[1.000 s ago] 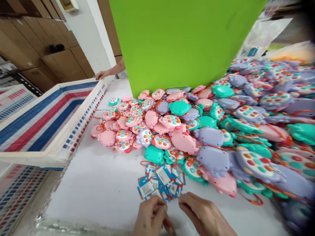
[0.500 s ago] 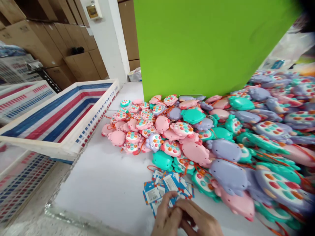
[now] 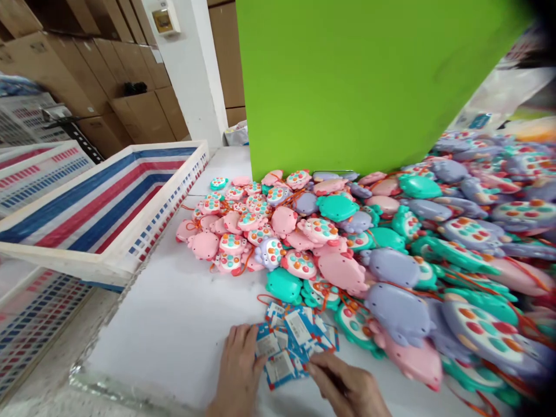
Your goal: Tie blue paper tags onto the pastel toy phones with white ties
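A loose pile of small blue-and-white printed cards (image 3: pixel 280 368) with barcode-like labels lies on the white tabletop. At the pile's left edge rests my left hand (image 3: pixel 238 365), palm down with fingers stretched forward and the thumb beside the nearest card. My right hand (image 3: pixel 350 385) is at the right side of the cards, its fingers curled and thumb and forefinger pinched together; whatever is between them is hidden. Just beyond the cards lie a green toy (image 3: pixel 283 285) and a pink toy (image 3: pixel 343 271), animal-shaped with orange cords among them.
A large heap of pink, green and purple toys (image 3: pixel 399 260) spreads across the table to the right. Behind it stands a green panel (image 3: pixel 347 87). A white plastic crate (image 3: pixel 115 255) with a striped lining is beside the table's left edge. Cardboard boxes (image 3: pixel 143 110) are stacked behind.
My hands were together over the near edge of the cards and have parted. My left hand has moved left to the pile's edge; my right hand stays at the right, slightly lower.
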Motion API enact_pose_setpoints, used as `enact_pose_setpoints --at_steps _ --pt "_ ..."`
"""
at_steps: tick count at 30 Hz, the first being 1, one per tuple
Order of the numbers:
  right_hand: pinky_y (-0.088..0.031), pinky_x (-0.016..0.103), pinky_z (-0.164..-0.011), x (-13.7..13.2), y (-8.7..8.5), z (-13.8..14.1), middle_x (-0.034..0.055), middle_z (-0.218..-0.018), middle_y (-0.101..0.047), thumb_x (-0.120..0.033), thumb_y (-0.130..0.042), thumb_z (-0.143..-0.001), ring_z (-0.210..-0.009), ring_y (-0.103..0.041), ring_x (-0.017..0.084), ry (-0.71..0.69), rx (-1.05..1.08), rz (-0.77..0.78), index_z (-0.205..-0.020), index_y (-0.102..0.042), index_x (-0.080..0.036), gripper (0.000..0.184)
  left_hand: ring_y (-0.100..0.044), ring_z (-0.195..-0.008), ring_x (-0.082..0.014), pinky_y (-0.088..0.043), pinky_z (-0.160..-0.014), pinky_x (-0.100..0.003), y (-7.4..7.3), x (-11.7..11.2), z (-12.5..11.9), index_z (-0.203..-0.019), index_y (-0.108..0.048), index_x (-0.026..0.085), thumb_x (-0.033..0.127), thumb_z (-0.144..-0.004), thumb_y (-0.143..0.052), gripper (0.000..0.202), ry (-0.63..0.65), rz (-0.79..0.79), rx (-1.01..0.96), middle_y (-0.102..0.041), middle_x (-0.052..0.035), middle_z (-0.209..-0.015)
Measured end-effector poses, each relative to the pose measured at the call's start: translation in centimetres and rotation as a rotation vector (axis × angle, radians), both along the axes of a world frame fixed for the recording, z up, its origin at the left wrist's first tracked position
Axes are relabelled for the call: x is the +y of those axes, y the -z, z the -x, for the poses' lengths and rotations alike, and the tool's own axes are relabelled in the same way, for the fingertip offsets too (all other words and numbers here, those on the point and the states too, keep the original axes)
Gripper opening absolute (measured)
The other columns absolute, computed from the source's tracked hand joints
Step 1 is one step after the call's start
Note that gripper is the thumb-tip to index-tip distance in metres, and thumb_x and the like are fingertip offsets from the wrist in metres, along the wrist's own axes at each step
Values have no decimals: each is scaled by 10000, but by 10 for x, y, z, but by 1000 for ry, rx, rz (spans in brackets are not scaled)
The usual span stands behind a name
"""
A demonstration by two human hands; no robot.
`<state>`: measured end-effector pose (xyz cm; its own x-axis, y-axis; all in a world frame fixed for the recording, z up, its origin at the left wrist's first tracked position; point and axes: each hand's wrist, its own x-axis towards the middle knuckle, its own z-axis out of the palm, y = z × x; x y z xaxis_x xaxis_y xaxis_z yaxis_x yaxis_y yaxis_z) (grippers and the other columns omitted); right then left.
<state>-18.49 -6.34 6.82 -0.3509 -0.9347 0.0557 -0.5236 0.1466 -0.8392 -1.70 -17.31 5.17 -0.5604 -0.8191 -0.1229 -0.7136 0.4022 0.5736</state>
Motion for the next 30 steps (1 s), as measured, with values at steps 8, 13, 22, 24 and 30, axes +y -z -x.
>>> enact_pose_setpoints --at_steps 8,13,22,24,30 --pt "-306 172 -362 -17 5 -16 -59 -401 -380 -411 -463 -809 -351 -333 73 58 73 7 -700 -670 -152 349 -496 -834 -211 -401 -760 -326 -5 0 12 -760 -567 165 136 -698 -494 101 -57 -44 43 -566 -52 -828" --pt "-395 184 -444 -26 -5 -14 -17 -524 -543 -319 -455 -828 -436 -490 100 32 106 70 -714 -631 -167 259 -466 -575 -127 -395 -542 -218 -32 -3 20 -684 -525 162 279 -757 -503 140 -159 -467 394 -510 21 -613" --pt "-481 214 -566 -29 -22 -11 94 -1024 -560 -174 -459 -810 -644 -611 120 -3 121 194 -700 -544 -189 140 -461 -551 -108 -394 -520 -196 -50 4 36 -698 -549 144 358 -749 -536 221 -79 -550 539 -514 15 -602" --pt "-472 205 -533 -28 -23 -10 92 -1008 -573 -157 -457 -803 -613 -606 115 -24 98 180 -701 -535 -190 133 -480 -580 -115 -396 -539 -194 -51 6 37 -720 -566 148 351 -759 -524 211 -59 -509 497 -543 8 -628" --pt "-459 209 -479 -29 -29 -9 99 -995 -592 -123 -435 -776 -426 -498 65 -23 17 159 -656 -488 -187 146 -502 -572 -114 -388 -542 -183 -53 5 39 -735 -596 163 345 -757 -534 193 -31 -364 370 -599 11 -637"
